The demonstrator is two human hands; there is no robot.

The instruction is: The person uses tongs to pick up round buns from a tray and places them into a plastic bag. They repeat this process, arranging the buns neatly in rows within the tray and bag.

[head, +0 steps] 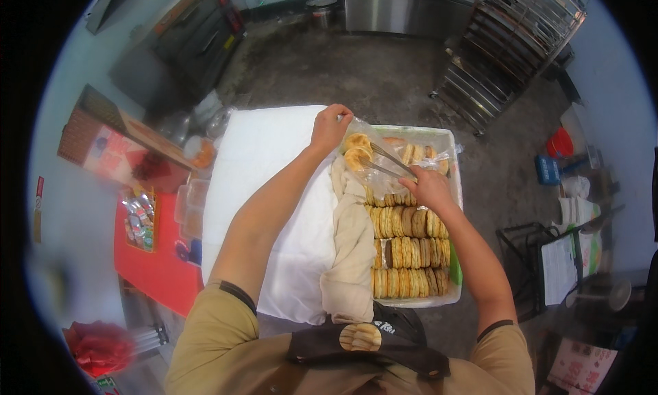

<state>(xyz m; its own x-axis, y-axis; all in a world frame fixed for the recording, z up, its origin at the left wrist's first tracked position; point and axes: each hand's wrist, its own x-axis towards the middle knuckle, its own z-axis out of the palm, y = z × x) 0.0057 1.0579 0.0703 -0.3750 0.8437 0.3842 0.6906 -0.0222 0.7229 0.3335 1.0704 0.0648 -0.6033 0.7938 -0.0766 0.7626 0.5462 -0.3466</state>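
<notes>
My left hand (331,128) pinches the upper edge of a clear plastic bag (378,181) over the far part of a white foam box (452,189). Metal tongs (385,164) are gripped in my right hand (432,187), their tips pointing left at two round flat breads (358,151) in or behind the clear film. Whether the tongs press on the breads I cannot tell. Rows of flat breads (408,253) stand on edge in the box, yellowish with some brown ones. A beige cloth (349,241) is bunched beside them, and a white quilt (277,189) covers the left side.
A red table (149,266) with a basket of packets (140,220) and a cardboard box (123,138) stands left. Beyond are a deck oven (195,45), a steel counter (406,9) and a wheeled tray rack (506,56). A black folding chair (534,266) is at right.
</notes>
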